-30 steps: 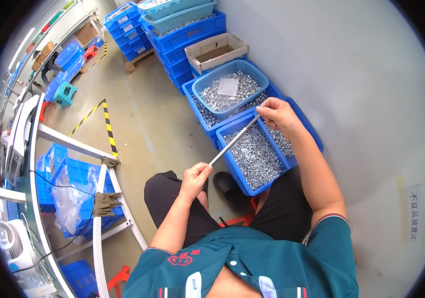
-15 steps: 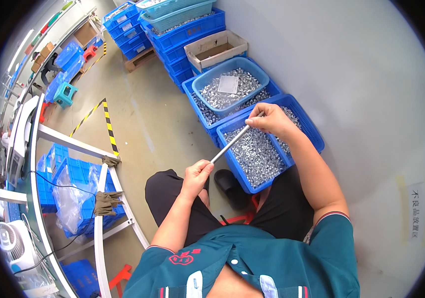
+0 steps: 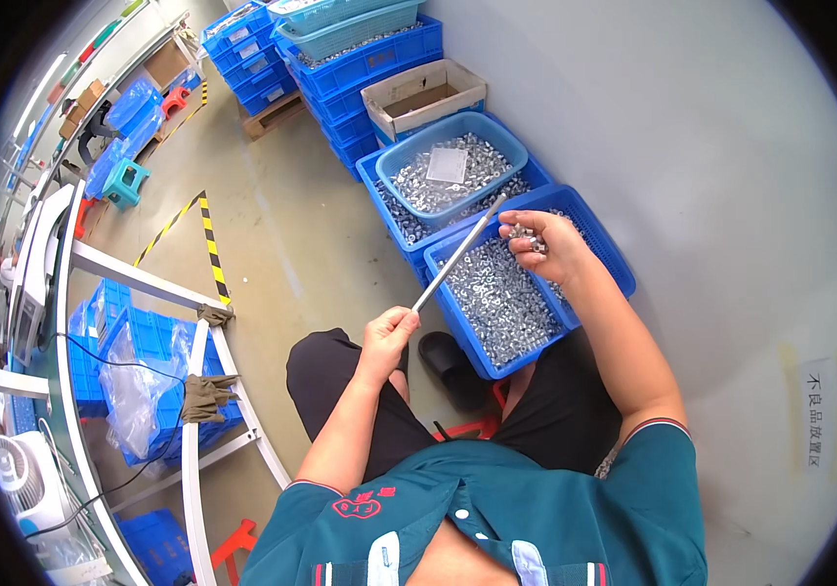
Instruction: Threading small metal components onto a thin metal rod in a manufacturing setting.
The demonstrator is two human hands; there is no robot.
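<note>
My left hand (image 3: 388, 337) is closed round the lower end of a thin grey metal rod (image 3: 457, 256). The rod slants up and right over the blue bin (image 3: 478, 363), its far tip free. Just right of that tip, my right hand (image 3: 553, 246) is half curled, palm turned inward, with several small silver metal nuts (image 3: 528, 237) in its fingers. Below both hands, loose small metal parts (image 3: 501, 303) of the same look fill the bin's left compartment; my right hand and forearm partly cover the right one.
Beyond it, a light-blue basin (image 3: 485, 200) of metal parts sits on another blue crate. Stacked blue crates (image 3: 369, 78) and a worn carton (image 3: 418, 122) stand farther back. A white-framed table (image 3: 135, 273) is at left, a grey wall (image 3: 711, 195) at right.
My right hand has let go of the rod's far end and turned, showing small nuts in its fingers. The rod's tip now stands free, while my left hand keeps its hold.
</note>
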